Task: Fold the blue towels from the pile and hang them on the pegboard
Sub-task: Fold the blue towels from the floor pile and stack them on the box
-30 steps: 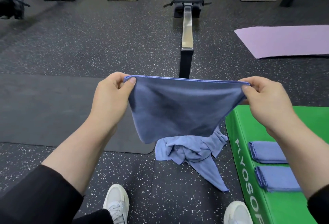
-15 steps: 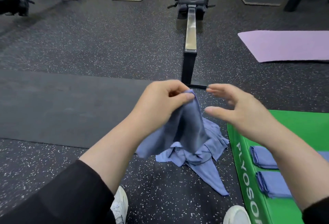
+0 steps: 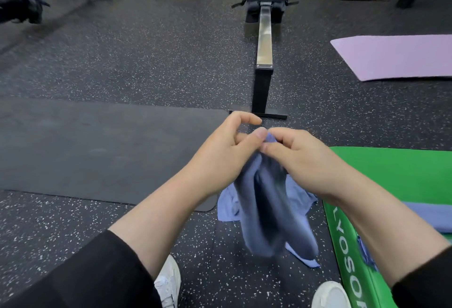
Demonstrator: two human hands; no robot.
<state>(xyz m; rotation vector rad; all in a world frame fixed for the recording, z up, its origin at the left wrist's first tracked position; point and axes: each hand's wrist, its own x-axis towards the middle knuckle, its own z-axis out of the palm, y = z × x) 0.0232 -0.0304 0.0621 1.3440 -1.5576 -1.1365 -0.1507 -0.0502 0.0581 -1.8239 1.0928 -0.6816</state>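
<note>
We've got both hands up together over the floor. Our left hand (image 3: 227, 151) has its thumb pressed to the top of the blue towel (image 3: 266, 212), index finger curled loose above it. Our right hand (image 3: 293, 158) pinches that same top edge, fingers curled in tight. The towel hangs doubled and blurred between our forearms. Below it, the pile (image 3: 230, 207) of blue towels sits crumpled on the speckled floor (image 3: 122, 63). Off to the right, a folded towel (image 3: 425, 217) lies on the green box (image 3: 391, 173), partly hidden behind our right arm.
</note>
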